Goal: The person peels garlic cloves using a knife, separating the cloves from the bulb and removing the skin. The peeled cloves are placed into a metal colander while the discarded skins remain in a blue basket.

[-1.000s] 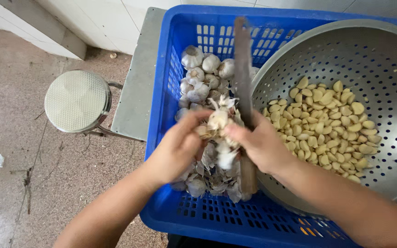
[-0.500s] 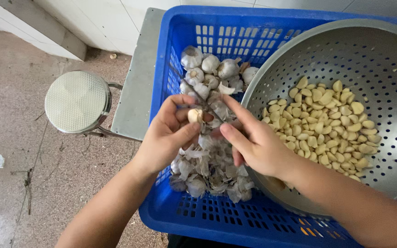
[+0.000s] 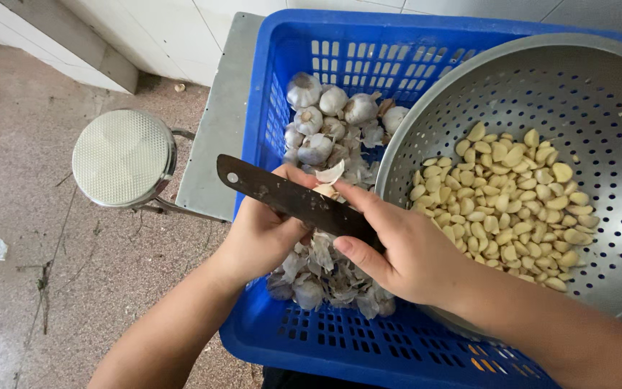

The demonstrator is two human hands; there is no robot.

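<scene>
Currently right hand (image 3: 404,252) is gripping a dark knife (image 3: 289,199) above the blue crate (image 3: 340,338); left hand (image 3: 264,230) is pinching a garlic clove (image 3: 325,190), probably light, papery, best pinched at its sides.

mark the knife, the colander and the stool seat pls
knife (image 3: 282,194), head view, middle of the dark blade.
colander (image 3: 541,94), head view, bare perforated inner wall above the peeled cloves.
stool seat (image 3: 122,157), head view, centre of the round textured top.
</scene>
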